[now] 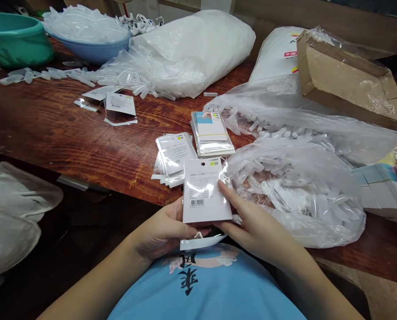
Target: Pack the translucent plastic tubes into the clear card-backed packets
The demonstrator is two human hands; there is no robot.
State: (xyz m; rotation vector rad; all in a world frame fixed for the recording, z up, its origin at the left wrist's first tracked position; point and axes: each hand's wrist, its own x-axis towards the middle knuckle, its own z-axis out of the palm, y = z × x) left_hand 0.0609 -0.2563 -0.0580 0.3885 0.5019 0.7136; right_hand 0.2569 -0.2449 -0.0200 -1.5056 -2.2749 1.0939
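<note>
Nearest, above the blue shirt [198, 289], the two hands hold a clear packet [205, 189] with a white printed card inside, barcode and price showing. The left hand [167, 226] is partly closed on its lower left side, thumb in front, other fingers mostly hidden behind. The right hand [252, 220] is loosely curled, one fingertip on the card's right edge, the others lower down. The card looks fully in, but the flap [201, 242] at the lower end hangs loose, so this packet seems unfinished.

Just beyond on the wooden surface [118, 151] lies a loose pile of similar packets [176, 155], perhaps filled; whether they are sealed is too small to tell. Beside it stands a banded stack [213, 129]. To the right, an open plastic bag [343, 224] holds many small translucent pieces, near a large block of cards [378, 189], so much material appears left.

Farther off, two more packets [121, 104] lie apart on the left. Behind them are scattered pieces [81, 76], a bulging white bag [218, 49], a heaped blue basin [98, 52] and a green basin [15, 42]; a cardboard box [345, 71] leans at the far right.
</note>
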